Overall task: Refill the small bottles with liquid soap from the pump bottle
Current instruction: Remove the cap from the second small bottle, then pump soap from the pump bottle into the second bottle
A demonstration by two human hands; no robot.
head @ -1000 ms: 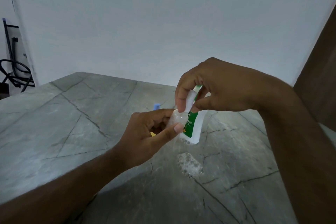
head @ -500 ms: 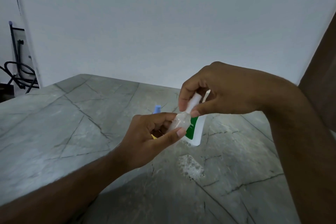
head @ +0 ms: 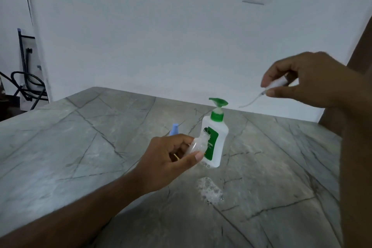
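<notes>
Our left hand (head: 171, 159) grips the light, squashy little bottle (head: 198, 145) round its body, right hand (head: 308, 78) pinching its slippery sprayer (head: 275, 84).

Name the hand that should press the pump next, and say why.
Right, probably. The left hand grips the small bottle beside the pump bottle; the right hand holds only the removed sprayer top.

Pump bottle (head: 214, 139) behind small bottle (head: 198, 145)
</notes>
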